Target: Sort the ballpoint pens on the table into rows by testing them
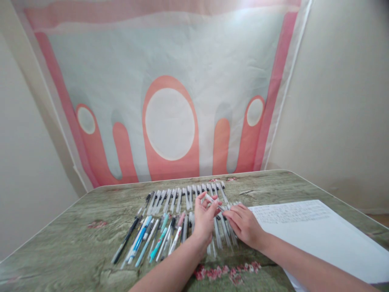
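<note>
My left hand (204,217) is raised over the middle of the table, its fingers closed on the white upper end of a clear pen (215,201). Close beside it, my right hand (245,225) pinches the pen's lower right end. The pen slants down to the right between both hands. Behind them runs a row of clear pens with black parts (173,199). A nearer row holds several coloured pens, among them a blue and white one (140,239) and a teal one (158,244). More clear pens lie under and beside my hands, partly hidden.
White paper (322,247) with handwriting along its top lies on the right of the wood-patterned table (60,243), partly under my right forearm. A black pen (125,240) lies at the left end of the near row. Beyond the table hangs a patterned cloth (121,61).
</note>
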`<state>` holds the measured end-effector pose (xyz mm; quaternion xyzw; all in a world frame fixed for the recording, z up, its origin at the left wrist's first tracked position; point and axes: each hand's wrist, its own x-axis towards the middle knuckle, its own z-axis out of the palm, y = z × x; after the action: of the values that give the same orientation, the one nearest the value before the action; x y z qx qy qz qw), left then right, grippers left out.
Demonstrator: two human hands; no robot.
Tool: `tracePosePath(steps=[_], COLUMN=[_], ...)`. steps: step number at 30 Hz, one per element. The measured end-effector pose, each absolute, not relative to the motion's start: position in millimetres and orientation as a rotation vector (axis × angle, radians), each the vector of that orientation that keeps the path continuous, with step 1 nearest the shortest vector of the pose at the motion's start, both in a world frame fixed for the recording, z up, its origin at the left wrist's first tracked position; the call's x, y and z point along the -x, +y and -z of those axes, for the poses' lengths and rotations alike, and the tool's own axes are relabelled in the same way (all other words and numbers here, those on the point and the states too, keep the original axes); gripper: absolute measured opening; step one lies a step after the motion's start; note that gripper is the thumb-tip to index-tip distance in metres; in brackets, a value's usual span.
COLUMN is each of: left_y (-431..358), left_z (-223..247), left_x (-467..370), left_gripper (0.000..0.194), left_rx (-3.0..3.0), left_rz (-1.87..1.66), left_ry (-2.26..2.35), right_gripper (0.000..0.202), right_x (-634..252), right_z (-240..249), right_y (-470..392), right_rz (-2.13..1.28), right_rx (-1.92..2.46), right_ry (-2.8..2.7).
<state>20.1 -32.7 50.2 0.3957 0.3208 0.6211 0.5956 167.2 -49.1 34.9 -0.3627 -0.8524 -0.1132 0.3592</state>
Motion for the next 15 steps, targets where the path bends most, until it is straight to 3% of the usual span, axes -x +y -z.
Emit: tracePosePath(steps=[8, 15], left_y=[-20, -16], left_z=[-47, -38], left_x=[-14, -16], left_gripper=[0.049, 0.048], left_rx=[-0.950, -0.929], left_rz=[-1.532, -1.536], left_ry=[0.799, 0.798], right_gripper=[0.024, 0.015], right_x=[-167, -180], right_z=[-55, -57], right_y=[-54, -41], right_rz=[0.147, 0.048], right_rx=[1.017, 1.411], right_ry=[-2.223, -2.225])
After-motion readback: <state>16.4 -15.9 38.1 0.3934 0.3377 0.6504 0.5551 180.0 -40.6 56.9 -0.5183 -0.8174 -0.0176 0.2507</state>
